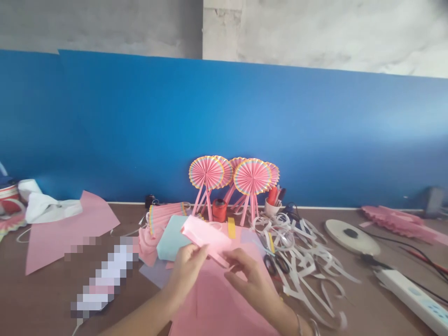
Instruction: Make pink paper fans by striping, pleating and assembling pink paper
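Both my hands hold one folded strip of pink paper (205, 235) above the table. My left hand (185, 270) pinches its near end with thumb and fingers closed. My right hand (250, 275) pinches the strip's lower edge a little to the right. Under the hands lies a large pink paper sheet (217, 303). A pale blue sheet (171, 238) lies just behind my left hand.
Several finished pink pleated paper fans (245, 179) lean on the blue wall (224, 130). A red tape roll (219, 210), a pen cup (272, 205), scissors (275, 263), white paper scraps (304, 261), a round white disc (350, 235) and a power strip (413, 294) lie right. Pink sheet (66, 231) left.
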### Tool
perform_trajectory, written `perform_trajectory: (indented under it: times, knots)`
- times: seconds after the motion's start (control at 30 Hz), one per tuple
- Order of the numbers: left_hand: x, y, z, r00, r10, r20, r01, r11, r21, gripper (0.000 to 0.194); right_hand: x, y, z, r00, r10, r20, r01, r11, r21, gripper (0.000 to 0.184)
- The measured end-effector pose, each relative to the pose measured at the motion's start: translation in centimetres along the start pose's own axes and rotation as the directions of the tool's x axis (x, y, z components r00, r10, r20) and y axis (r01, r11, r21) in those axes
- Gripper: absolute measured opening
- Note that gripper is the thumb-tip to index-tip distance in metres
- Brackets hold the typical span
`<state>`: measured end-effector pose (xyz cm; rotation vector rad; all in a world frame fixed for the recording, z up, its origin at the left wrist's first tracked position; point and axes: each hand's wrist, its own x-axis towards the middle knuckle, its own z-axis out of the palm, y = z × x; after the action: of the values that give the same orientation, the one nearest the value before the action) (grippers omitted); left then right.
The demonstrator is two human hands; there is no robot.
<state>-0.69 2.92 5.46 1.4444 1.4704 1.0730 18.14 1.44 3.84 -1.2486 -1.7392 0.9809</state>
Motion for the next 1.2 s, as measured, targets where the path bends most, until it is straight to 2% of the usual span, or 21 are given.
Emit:
perform_trajectory:
  times: [0.07,0.13,0.2,0.23,0.3,0.37,0.43,0.47,0.53,0.57,0.63,0.73,0.77,0.83,0.9,1.07,1.2]
  knots:
    - [0.7,-0.1,-0.3,0.995,0.058,-0.084,-0.048,0.992,0.117,0.041,-0.7,-0.1,-0.3,0.995,-0.022,0.096,0.046,0.964,-0.261,0.05]
    - [1.2,-0.5,-1.0,0.963,0.245,-0.113,-0.197,0.924,0.326,0.03,-1.4,0.1,-0.5,0.969,-0.014,0.246,0.13,0.876,-0.464,0.054]
    - [1.4,-0.9,-1.4,0.888,0.456,-0.062,-0.353,0.76,0.546,0.021,-1.8,0.2,0.0,0.925,0.029,0.378,0.21,0.79,-0.576,0.054]
    - [1.4,-1.0,-1.5,0.845,0.535,-0.009,-0.414,0.664,0.623,0.02,-1.9,0.2,0.4,0.912,0.045,0.409,0.235,0.759,-0.607,0.056]
    - [1.1,-1.5,-1.2,0.779,0.617,0.109,-0.499,0.506,0.703,0.024,-1.9,0.0,1.4,0.908,0.032,0.417,0.274,0.707,-0.652,0.058]
    - [0.7,-2.1,-0.6,0.738,0.64,0.212,-0.56,0.406,0.722,0.026,-1.7,-0.7,2.1,0.925,-0.007,0.379,0.291,0.655,-0.697,0.05]
    - [0.4,-2.9,0.0,0.723,0.631,0.281,-0.586,0.346,0.733,0.024,-1.6,-1.5,2.0,0.958,-0.032,0.286,0.245,0.614,-0.75,0.025]
    - [0.2,-3.3,0.2,0.718,0.627,0.303,-0.595,0.327,0.734,0.024,-1.5,-1.9,1.7,0.973,-0.061,0.223,0.213,0.603,-0.768,0.018]
    - [0.0,-3.9,0.6,0.706,0.628,0.327,-0.61,0.306,0.731,0.023,-1.3,-2.4,1.0,0.976,-0.181,0.119,0.205,0.592,-0.779,0.017]
    - [-0.1,-4.1,0.8,0.699,0.632,0.334,-0.619,0.302,0.725,0.022,-1.2,-2.3,0.6,0.957,-0.273,0.097,0.244,0.579,-0.778,0.011]
    - [-0.3,-4.2,1.0,0.683,0.634,0.362,-0.646,0.294,0.704,0.02,-0.7,-1.6,0.1,0.903,-0.411,0.127,0.347,0.523,-0.778,0.018]
    - [-0.5,-4.3,1.3,0.656,0.616,0.436,-0.682,0.237,0.692,0.015,-0.1,0.6,-0.1,0.862,-0.442,0.248,0.453,0.453,-0.768,0.008]
    - [-0.6,-4.4,1.3,0.65,0.598,0.469,-0.692,0.21,0.691,0.014,0.0,1.4,-0.1,0.856,-0.433,0.282,0.473,0.436,-0.766,0.011]
    - [-0.9,-4.7,1.2,0.647,0.544,0.534,-0.708,0.169,0.685,0.012,0.0,2.7,-0.1,0.857,-0.393,0.332,0.491,0.43,-0.758,0.015]
    - [-1.4,-5.1,0.8,0.66,0.477,0.58,-0.719,0.175,0.673,0.011,-0.1,3.2,-0.2,0.87,-0.328,0.369,0.489,0.469,-0.736,0.016]
    - [-2.5,-5.2,-0.2,0.784,0.294,0.547,-0.62,0.335,0.709,0.02,-0.6,2.5,-0.8,0.899,-0.176,0.401,0.421,0.597,-0.683,0.02]
    - [-2.4,-4.8,-0.8,0.808,0.221,0.546,-0.586,0.395,0.708,0.023,-0.7,2.0,-1.0,0.905,-0.147,0.398,0.396,0.632,-0.666,0.025]
